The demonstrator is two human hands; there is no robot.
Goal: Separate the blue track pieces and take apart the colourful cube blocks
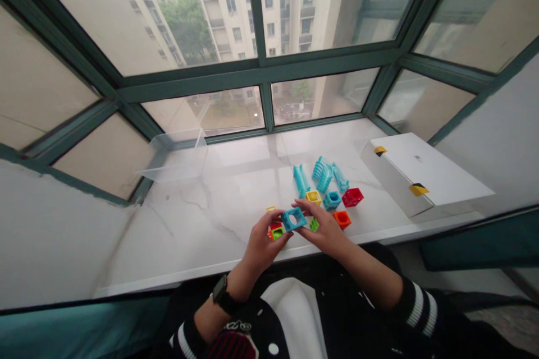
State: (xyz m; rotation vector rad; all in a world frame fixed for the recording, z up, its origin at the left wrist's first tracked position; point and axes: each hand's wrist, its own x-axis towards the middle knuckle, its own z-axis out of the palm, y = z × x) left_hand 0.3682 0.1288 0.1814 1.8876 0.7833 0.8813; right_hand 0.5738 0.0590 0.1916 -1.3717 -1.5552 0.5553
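Between my two hands is a light-blue toy cube block (293, 219) with a round hole through it, raised over the counter's front part. The fingers and thumb of my left hand (260, 240) grip its left side, and my right hand (327, 231) pinches its right side. Partly hidden by the left fingers are a green block (278, 233) and some red and orange pieces; whether the hand touches them I cannot tell. A yellow piece (270, 209) shows just beyond. Another green piece (314, 224) peeks out beside the right fingers.
Beyond my right hand lie a yellow cube (313, 197), a blue cube (332, 200), a red cube (352, 197) and an orange cube (342, 219). Behind them are light-blue track pieces (322, 174). A clear plastic bin (181, 157) stands back left; a white box (429, 174) stands right.
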